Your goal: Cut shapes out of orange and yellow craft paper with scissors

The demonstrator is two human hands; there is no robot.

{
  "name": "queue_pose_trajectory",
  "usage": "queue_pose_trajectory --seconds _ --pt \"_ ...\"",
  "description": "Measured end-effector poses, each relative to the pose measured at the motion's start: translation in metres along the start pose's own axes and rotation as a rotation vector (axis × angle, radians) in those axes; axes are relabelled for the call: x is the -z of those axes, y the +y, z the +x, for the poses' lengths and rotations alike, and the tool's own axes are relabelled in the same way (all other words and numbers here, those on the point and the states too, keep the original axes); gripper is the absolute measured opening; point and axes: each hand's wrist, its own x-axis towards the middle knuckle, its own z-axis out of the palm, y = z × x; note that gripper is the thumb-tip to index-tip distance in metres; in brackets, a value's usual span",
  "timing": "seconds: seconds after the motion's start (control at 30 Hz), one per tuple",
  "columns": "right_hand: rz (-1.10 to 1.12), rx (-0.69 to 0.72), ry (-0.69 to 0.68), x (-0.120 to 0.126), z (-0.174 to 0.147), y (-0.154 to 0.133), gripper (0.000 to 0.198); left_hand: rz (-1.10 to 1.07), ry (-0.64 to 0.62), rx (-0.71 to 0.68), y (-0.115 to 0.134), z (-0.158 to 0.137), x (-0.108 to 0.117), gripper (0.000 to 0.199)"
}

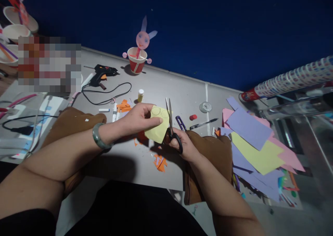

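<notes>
Between thumb and fingers, my left hand (139, 120) grips a piece of yellow paper (157, 130) that has round outlines drawn near its top. My right hand (184, 144) is wrapped round the black handles of a pair of scissors (170, 120). Their blades point up and stand slightly apart at the paper's right edge. Just beyond the scissors lies a purple cutter (181, 123). Orange paper scraps (160, 162) lie on the table below my hands, and more orange scraps (124, 106) are by my left wrist.
A paper cup with a pink rabbit figure (137, 64) stands at the back. To its left lies a black glue gun (102, 73) with its cord. A glue stick (141, 95), pen (204, 123), coloured paper sheets (249, 128) and a long stack of cups (293, 78) are around.
</notes>
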Motion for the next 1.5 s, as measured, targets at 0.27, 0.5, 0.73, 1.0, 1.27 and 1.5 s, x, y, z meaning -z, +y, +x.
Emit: queue_pose_trajectory --seconds 0.27,0.5,0.73,1.0,1.27,1.5 --pt "-0.001 0.013 -0.010 -0.001 0.000 -0.001 0.057 0.003 0.008 0.007 0.001 0.000 -0.001 0.019" --pt "-0.020 0.014 -0.007 -0.001 0.000 0.000 0.056 0.008 0.006 -0.001 0.001 -0.001 0.000 0.019" --pt "0.002 0.034 -0.015 0.000 0.000 0.000 0.054 0.002 -0.003 0.001 0.001 -0.001 0.001 0.020" --pt "0.064 0.028 -0.028 0.001 0.000 0.000 0.057 0.022 -0.005 0.008 0.009 -0.002 0.001 0.019" --pt "0.041 0.026 -0.023 0.002 0.000 -0.002 0.058 0.094 0.019 -0.011 0.008 -0.004 0.005 0.021" --pt "0.011 0.014 -0.011 0.002 0.000 -0.002 0.060 0.100 0.034 -0.014 0.013 -0.003 0.004 0.021"
